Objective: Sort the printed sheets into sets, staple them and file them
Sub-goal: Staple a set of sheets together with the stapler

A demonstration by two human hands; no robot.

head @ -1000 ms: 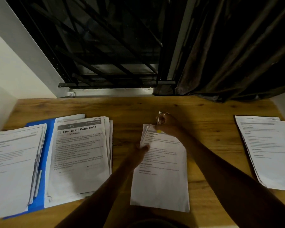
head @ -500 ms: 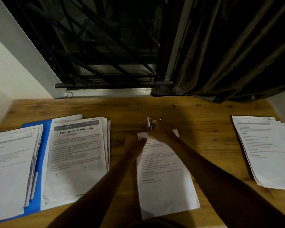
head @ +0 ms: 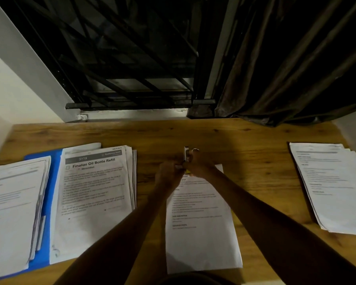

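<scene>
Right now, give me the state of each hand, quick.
Left hand: pinches the top corner of the middle set of sheets.
Right hand: grips the stapler at that corner.

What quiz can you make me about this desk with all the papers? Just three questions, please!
1. True or false: the stapler lies alone on the desk.
2. What colour is the folder? A red, B blue, C green.
3. Fill in: the big title on the pile on the folder reads "Finalize Oil Bottle ____".
Key: 1 false: the right hand grips it at the top corner of the middle sheets, which the left hand pinches. 2 B. 3 Refill.
</scene>
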